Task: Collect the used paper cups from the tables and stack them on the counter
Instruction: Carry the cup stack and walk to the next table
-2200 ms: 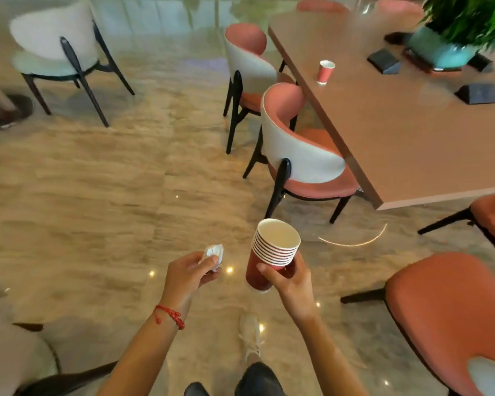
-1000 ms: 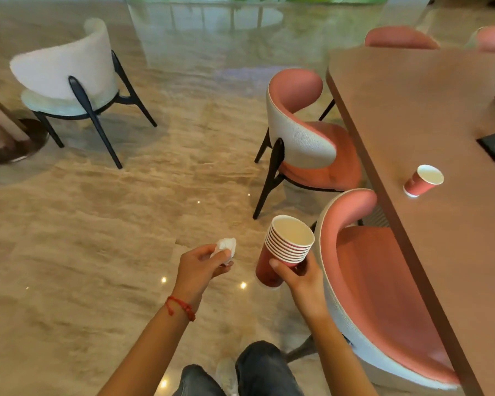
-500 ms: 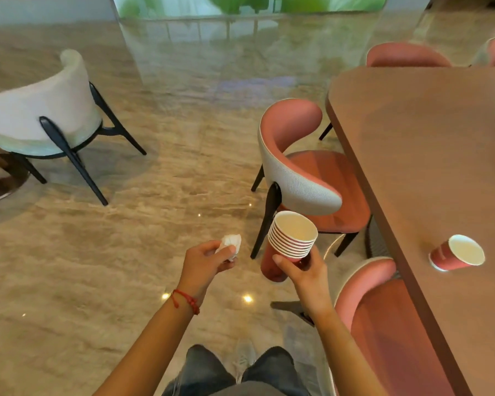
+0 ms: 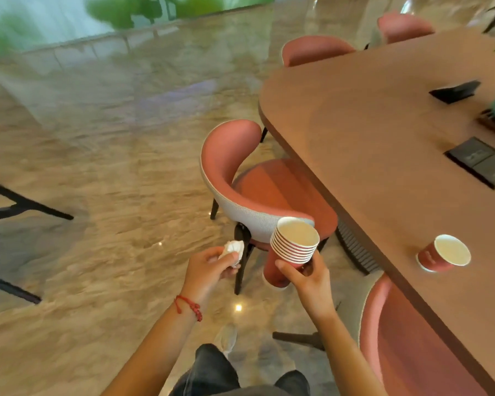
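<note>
My right hand (image 4: 306, 277) grips a stack of several red paper cups (image 4: 293, 245), tilted with the white insides facing me. My left hand (image 4: 207, 268) pinches a crumpled white tissue (image 4: 234, 249) just left of the stack. A single red paper cup (image 4: 443, 252) stands on the brown table (image 4: 383, 155), near its left edge and to the right of my right hand. The counter is not in view.
A pink chair (image 4: 252, 190) is tucked at the table ahead of my hands, another pink chair (image 4: 406, 344) is at lower right. Black socket panels (image 4: 482, 161) and a dark stand (image 4: 455, 91) sit on the table. Marble floor opens to the left, with dark chair legs (image 4: 15, 207).
I have walked along the table. The single cup on it now sits closer, just right of my right hand. Both hands keep their holds.
</note>
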`<state>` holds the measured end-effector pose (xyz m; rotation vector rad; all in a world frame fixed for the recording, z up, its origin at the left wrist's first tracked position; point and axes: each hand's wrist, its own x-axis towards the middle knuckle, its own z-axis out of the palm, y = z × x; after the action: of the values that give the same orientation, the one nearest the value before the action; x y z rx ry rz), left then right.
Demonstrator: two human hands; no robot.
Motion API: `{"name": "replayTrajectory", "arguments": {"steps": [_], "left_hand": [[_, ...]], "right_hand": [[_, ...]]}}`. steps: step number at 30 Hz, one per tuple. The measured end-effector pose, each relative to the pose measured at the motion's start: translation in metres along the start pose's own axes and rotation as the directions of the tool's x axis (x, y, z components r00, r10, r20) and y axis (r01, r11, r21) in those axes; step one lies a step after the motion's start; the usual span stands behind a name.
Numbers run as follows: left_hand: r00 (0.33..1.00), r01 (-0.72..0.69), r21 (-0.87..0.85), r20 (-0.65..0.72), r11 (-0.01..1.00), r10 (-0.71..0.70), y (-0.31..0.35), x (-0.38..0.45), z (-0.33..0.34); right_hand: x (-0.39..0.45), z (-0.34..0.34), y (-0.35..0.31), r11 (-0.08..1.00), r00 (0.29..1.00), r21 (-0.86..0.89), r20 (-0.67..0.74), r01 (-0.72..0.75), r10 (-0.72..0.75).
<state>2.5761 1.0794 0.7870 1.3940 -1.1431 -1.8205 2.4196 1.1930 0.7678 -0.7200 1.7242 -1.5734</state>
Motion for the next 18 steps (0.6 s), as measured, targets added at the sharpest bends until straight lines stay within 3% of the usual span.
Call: {"name": "replayTrajectory", "arguments": {"steps": [7, 18], "left_hand": [[0.958, -0.032, 0.134, 0.287, 0.990, -0.008, 0.044, 0.067, 0.026], [0.768, -0.142, 0.306, 0.634, 0.941, -0.090, 0.027, 0.078, 0.117]], "right_hand": [[0.012, 0.012, -0.003, 0.997, 0.952, 0.077, -0.304, -0.022, 0.045], [-0.024, -0.026, -0.003, 0.993, 0.748, 0.109, -0.663, 0.045, 0.039]]}}
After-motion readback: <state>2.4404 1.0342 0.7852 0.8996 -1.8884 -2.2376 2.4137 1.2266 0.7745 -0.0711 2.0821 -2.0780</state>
